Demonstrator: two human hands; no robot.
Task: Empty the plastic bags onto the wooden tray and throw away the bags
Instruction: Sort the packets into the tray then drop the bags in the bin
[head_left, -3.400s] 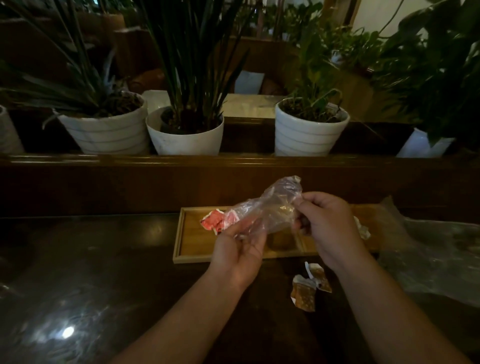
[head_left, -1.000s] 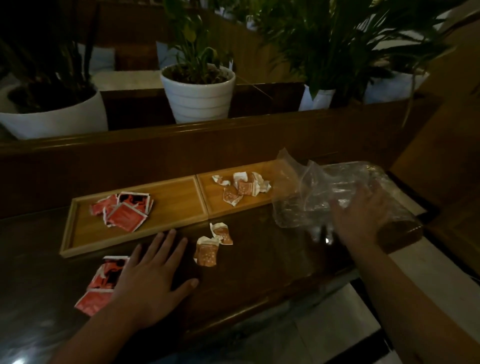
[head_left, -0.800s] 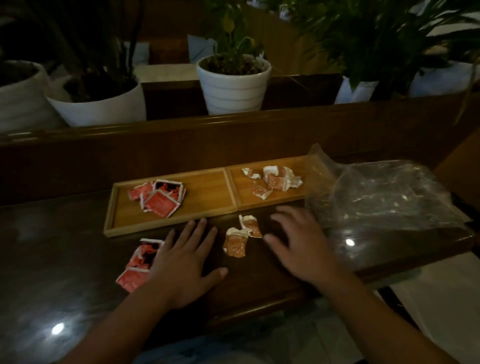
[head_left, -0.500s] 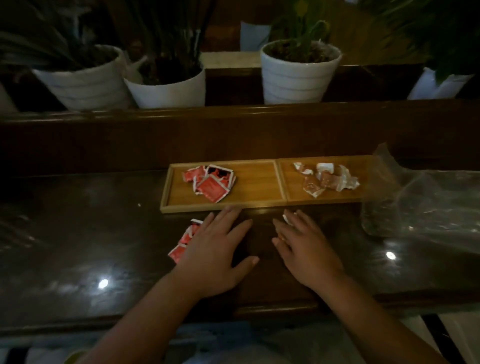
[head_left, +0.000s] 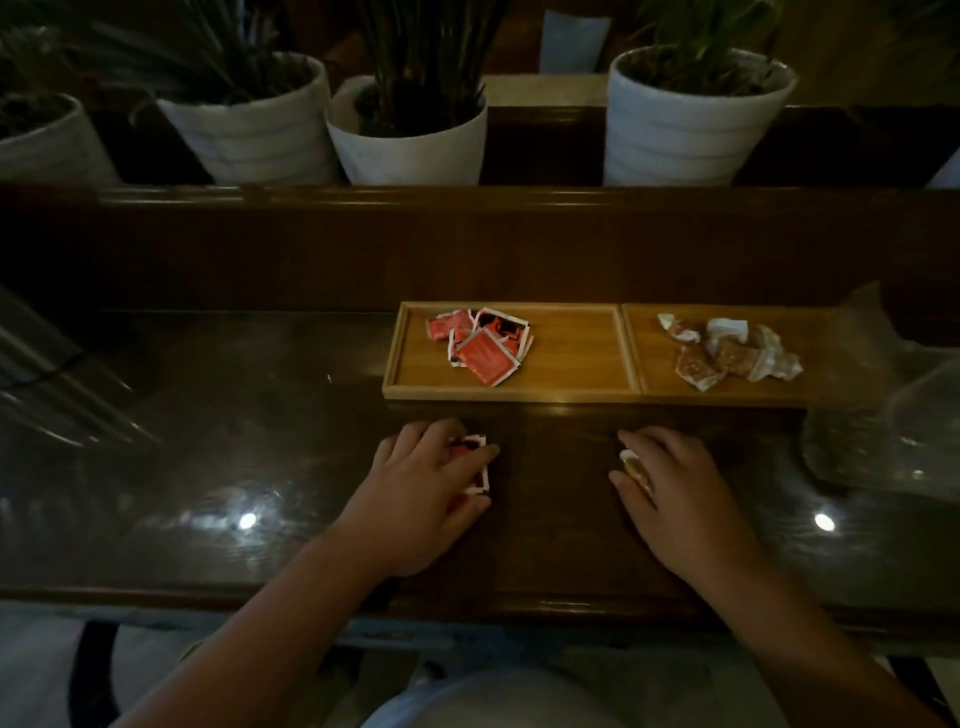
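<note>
The light is dim, and both hands cover most of what they handle. The left hand (head_left: 426, 488) lies on the dark glossy table (head_left: 218, 457) with its fingers curled over red sachets (head_left: 475, 462); only a red, black and white corner shows between fingers and thumb, so how many lie under the palm cannot be told. The right hand (head_left: 675, 493) is curled over brown sachets (head_left: 635, 466), of which only a pale sliver peeks out beside the fingers; its grip looks closed on them, though the hold itself is hidden.

Just beyond the hands sits the wooden tray (head_left: 571, 358), split into two compartments. The left compartment holds a small heap of red packets (head_left: 480, 345), overlapping one another. The right compartment holds crumpled brown-and-white packets (head_left: 727, 353), too blurred to count. The tray's right end is veiled by a clear plastic bag (head_left: 883, 415) that lies slack on the table and runs off the frame's right edge; whether it holds anything cannot be made out.

Behind the tray rises a dark wooden ledge (head_left: 467, 239), and past it stand white plant pots (head_left: 410, 140) in a row, their leaves cut off by the upper edge. Two bright light reflections show on the tabletop. At the bottom, the person's lap is blurred.
</note>
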